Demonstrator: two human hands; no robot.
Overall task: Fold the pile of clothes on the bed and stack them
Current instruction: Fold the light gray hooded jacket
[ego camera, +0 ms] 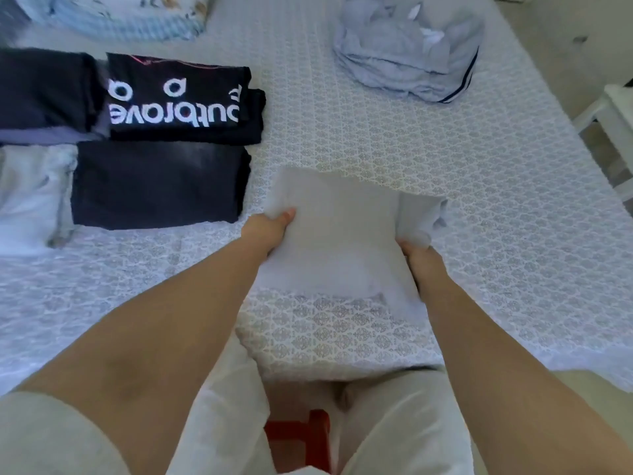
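Soft, even daylight, cool bluish cast; light source itself outside frame. Shadows faint: thin dark edge under folded black printed T-shirt (178,97) and under folded charcoal garment (157,185) on white patterned bedspread (394,145). No glare. Whites slightly washed out at folded pale garment on left edge (27,197). Overall softness, fine weave smeared; crumpled pale blue clothes pile (407,49) blurred. Wide-angle distortion: bed edges bow, forearms stretch large toward lower corners. Top-left corner dim, smeared
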